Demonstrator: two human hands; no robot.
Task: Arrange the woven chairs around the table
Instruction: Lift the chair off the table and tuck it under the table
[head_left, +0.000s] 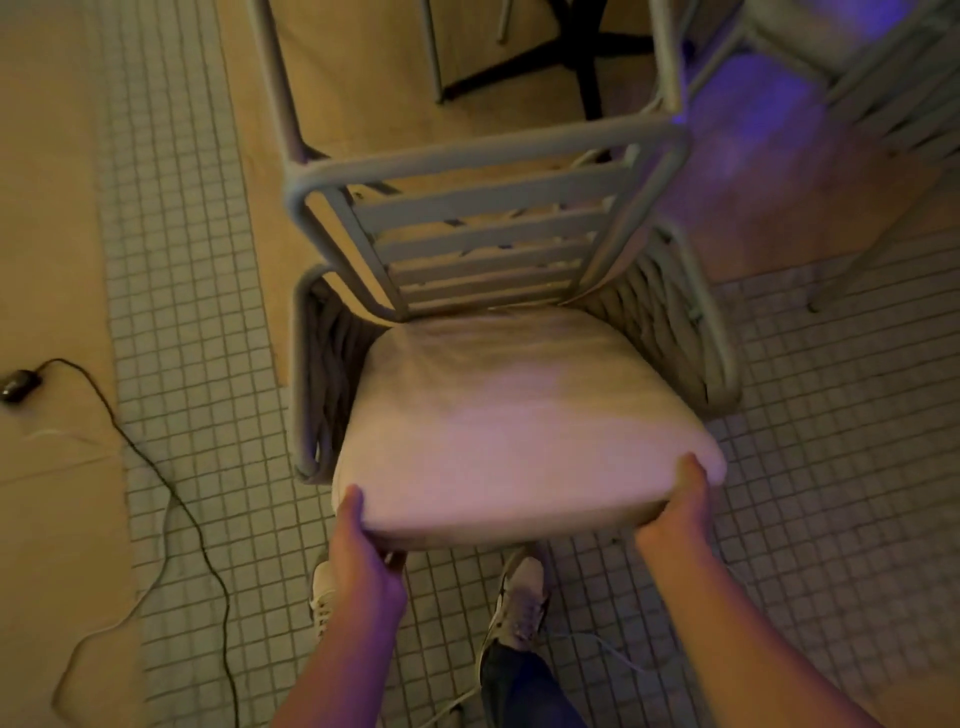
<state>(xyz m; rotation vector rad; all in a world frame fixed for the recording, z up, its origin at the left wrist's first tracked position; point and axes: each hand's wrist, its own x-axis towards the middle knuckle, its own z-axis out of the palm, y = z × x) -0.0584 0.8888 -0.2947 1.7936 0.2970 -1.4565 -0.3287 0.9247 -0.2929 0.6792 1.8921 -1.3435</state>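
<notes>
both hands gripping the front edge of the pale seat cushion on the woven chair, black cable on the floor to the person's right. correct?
Nearly. The thin black cable lies to the person's left, as the head view shows. The left hand and right hand do grip the pale cushion's front edge on the grey woven chair.

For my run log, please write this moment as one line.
left hand: grips front edge | right hand: grips front edge | object: grey woven chair with pale cushion | floor: small square tiles

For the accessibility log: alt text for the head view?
Both hands, left hand and right hand, grip the front edge of a woven chair with a pale cushion, above a tiled floor. A dark cable trails at left.
</notes>
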